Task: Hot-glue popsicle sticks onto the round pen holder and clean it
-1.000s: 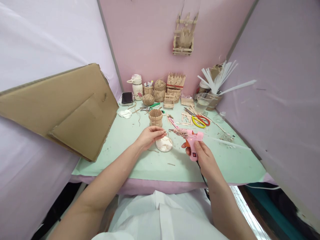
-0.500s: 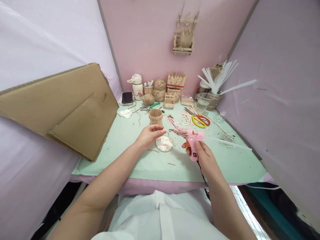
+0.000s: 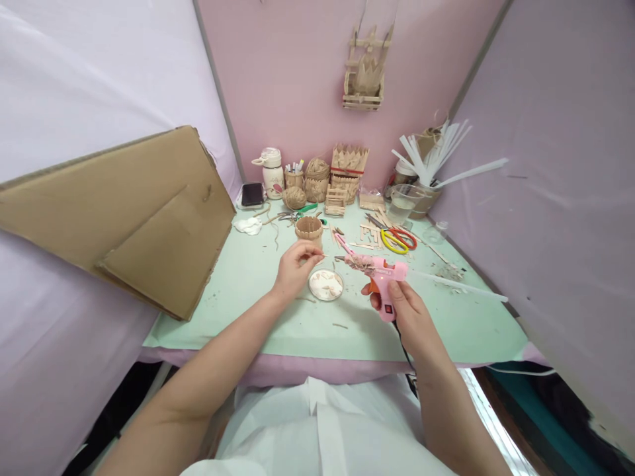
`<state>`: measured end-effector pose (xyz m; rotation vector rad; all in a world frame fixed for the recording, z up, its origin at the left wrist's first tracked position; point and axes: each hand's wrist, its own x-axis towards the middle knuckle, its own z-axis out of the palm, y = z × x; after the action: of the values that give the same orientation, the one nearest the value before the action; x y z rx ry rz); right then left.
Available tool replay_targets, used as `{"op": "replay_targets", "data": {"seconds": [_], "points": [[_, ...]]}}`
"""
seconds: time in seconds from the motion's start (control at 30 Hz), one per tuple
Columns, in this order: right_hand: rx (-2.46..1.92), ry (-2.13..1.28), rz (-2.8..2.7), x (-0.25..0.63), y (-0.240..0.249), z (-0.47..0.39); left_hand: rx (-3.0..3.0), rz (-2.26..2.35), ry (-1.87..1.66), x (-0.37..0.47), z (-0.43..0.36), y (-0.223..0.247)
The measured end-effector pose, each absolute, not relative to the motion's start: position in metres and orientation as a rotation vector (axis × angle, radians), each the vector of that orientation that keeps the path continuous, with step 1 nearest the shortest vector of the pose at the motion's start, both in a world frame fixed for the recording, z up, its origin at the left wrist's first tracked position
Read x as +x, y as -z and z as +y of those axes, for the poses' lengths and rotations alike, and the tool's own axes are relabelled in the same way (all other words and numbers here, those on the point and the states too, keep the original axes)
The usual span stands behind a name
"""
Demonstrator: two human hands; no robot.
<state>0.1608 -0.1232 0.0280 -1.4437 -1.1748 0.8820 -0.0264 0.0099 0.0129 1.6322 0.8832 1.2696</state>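
Between thumb and fingers, my left hand (image 3: 299, 268) pinches a small wooden piece (image 3: 323, 255), its tip pointing right. My right hand (image 3: 401, 303) is wrapped round the handle of a pink hot glue gun (image 3: 384, 274), whose nozzle points left and sits just beside that piece. A clear glue stick (image 3: 461, 289) juts from the gun's back. Below my left fingers lies a round dish (image 3: 326, 285) with white contents and small wooden bits. Just behind the left hand stands a cup covered in wooden sticks (image 3: 309, 229), partly hidden by the fingers.
Red and yellow scissors (image 3: 397, 239) lie behind the glue gun among loose wooden sticks. Twine balls (image 3: 294, 198), a bottle (image 3: 272, 173) and a water cup (image 3: 403, 203) line the back. Cardboard (image 3: 149, 218) leans at left. White glue sticks (image 3: 431, 155) stand in a holder at right.
My left hand has turned slightly, and the small wooden piece now shows beyond its fingertips, near the nozzle. The glue gun has shifted very slightly right.
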Motion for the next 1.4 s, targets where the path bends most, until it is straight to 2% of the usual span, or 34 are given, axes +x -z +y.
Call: {"op": "replay_targets", "data": {"seconds": [0.1, 0.27, 0.6, 0.93, 1.4], "points": [[-1.447, -0.831, -1.228, 0.159, -0.038, -0.13, 1.969, 0.871, -1.433, -0.032, 0.006, -0.011], [-1.475, -0.779, -1.269, 0.16, -0.049, -0.142, 2.21, 0.816, -1.385, -0.041, 0.006, -0.002], [-1.508, -0.795, -1.292, 0.175, -0.051, -0.148, 2.314, 0.772, -1.346, -0.043, 0.004, 0.002], [-1.517, -0.813, -1.336, 0.175, -0.05, -0.147, 2.685, 0.371, -1.828, -0.037, 0.005, -0.002], [-1.516, -0.821, -1.353, 0.177, -0.048, -0.146, 2.732, 0.354, -1.864, -0.036, 0.005, -0.004]]}}
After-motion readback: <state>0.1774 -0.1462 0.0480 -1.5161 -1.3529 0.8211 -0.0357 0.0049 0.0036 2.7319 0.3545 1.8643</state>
